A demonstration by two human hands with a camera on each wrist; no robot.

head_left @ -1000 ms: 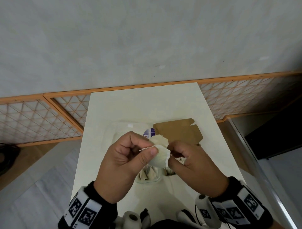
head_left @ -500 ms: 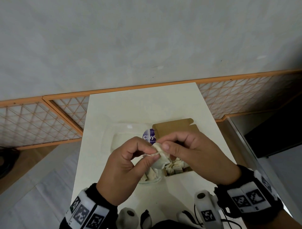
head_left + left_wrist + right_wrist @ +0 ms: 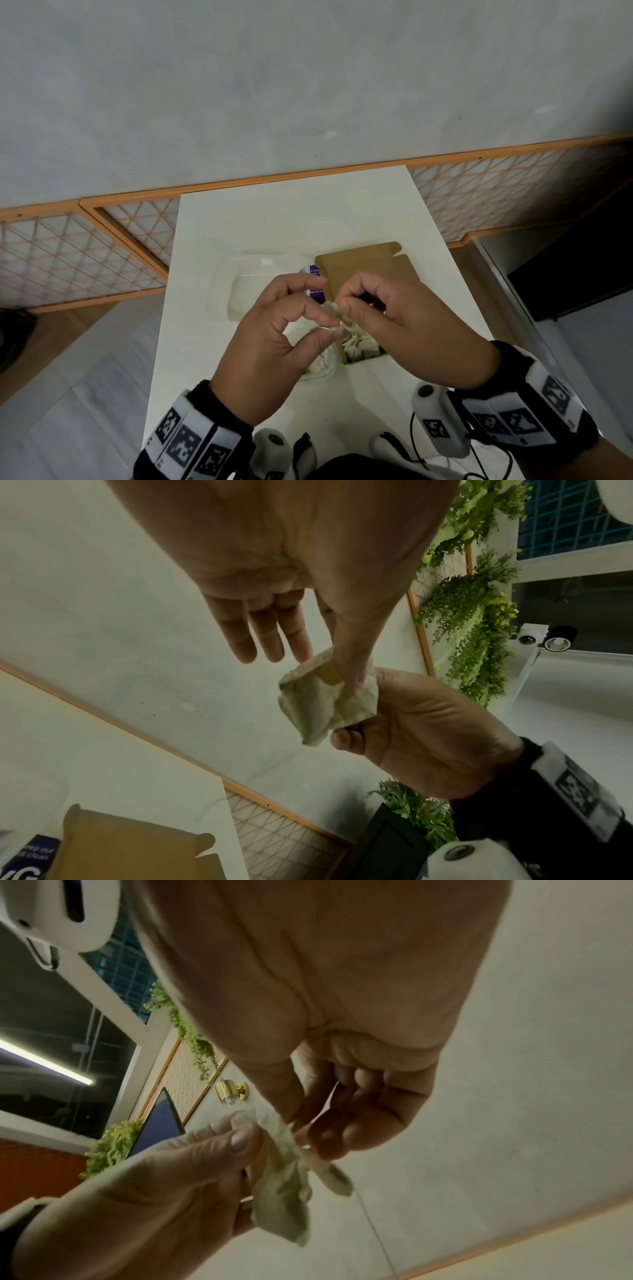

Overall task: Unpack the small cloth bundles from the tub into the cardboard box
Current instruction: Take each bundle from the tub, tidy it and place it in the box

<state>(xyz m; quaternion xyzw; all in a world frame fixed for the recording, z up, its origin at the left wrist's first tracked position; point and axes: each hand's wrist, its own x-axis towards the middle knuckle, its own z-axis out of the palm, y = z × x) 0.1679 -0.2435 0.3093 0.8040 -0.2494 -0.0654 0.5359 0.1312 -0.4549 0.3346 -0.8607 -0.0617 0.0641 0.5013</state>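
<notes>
Above the table I hold a small cream cloth bundle (image 3: 335, 313) between both hands. My left hand (image 3: 329, 329) pinches its side with thumb and forefinger while the other fingers stay straight, as the left wrist view shows on the bundle (image 3: 318, 704). My right hand (image 3: 346, 305), fingers curled, pinches the bundle's gathered top and its thread (image 3: 308, 1148). Directly below, the clear tub (image 3: 325, 371) holds a few bundles. The open cardboard box (image 3: 370, 270) beside it on the right holds several more bundles (image 3: 359, 344).
The tub's clear lid (image 3: 246, 287) lies on the white table (image 3: 274, 226) to the left of the box, next to a purple label (image 3: 313, 284). An orange lattice railing (image 3: 85, 253) runs behind the table. The floor drops away on both sides.
My right hand has swung from beneath the bundle up over its top, and its wrist has moved right. The left hand keeps its pinch, and the bundle has risen slightly.
</notes>
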